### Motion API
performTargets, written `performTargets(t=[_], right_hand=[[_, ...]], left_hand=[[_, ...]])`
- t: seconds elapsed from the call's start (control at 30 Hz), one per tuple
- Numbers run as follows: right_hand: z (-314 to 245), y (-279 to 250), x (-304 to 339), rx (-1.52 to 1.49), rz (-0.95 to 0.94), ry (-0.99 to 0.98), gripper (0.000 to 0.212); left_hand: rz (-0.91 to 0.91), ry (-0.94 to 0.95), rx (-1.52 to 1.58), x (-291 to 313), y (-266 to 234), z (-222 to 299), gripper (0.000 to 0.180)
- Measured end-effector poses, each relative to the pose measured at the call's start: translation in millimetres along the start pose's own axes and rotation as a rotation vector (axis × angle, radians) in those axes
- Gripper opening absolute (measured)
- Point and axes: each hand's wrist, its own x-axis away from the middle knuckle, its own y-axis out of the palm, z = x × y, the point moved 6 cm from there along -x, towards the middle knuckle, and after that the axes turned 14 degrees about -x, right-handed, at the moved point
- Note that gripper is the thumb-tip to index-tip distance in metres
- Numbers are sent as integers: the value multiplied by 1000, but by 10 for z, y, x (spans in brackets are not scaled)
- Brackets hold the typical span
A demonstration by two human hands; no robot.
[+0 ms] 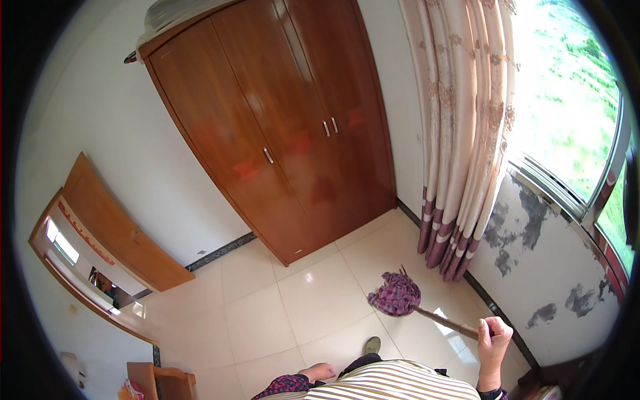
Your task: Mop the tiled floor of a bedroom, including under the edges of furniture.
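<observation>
Two hands showed at the lower edge of the head view, and we took them one at a time. The right hand (pixel 494 333) was raised at the lower right, its fingers curled tight around the dark wooden mop handle (pixel 448 323), gripping it near the upper end. The handle slanted down and to the left from that fist to the mop head (pixel 396 294), a bundle of purple and reddish cloth strips resting on the pale tiled floor (pixel 320 300), near the foot of the curtain (pixel 460 133). The left hand (pixel 319 371) hung low beside the striped shirt (pixel 400 387), holding nothing; we could see its fingers loosely bent, neither fisted nor spread. Just beyond the shirt we saw the toe of a greenish shoe (pixel 372 345) on the tiles. A large brown wardrobe (pixel 280 127) stood against the far wall, its doors closed. To the left an open wooden door (pixel 120 227) leaned inward. On the right a bright window (pixel 573 100) sat above a wall (pixel 533 247) with grey patches of peeled paint.
</observation>
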Motion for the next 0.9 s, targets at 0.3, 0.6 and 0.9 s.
performTargets(t=[0.3, 0.6, 0.9], right_hand=[[-58, 26, 240, 51, 64, 82, 21], [-300, 345, 237, 101, 130, 100, 16], [-568, 894, 321, 169, -25, 14, 11]], left_hand=[[-94, -52, 95, 138, 394, -316, 30], [139, -10, 225, -259, -186, -364, 30], [-188, -86, 1, -549, 105, -1031, 34]])
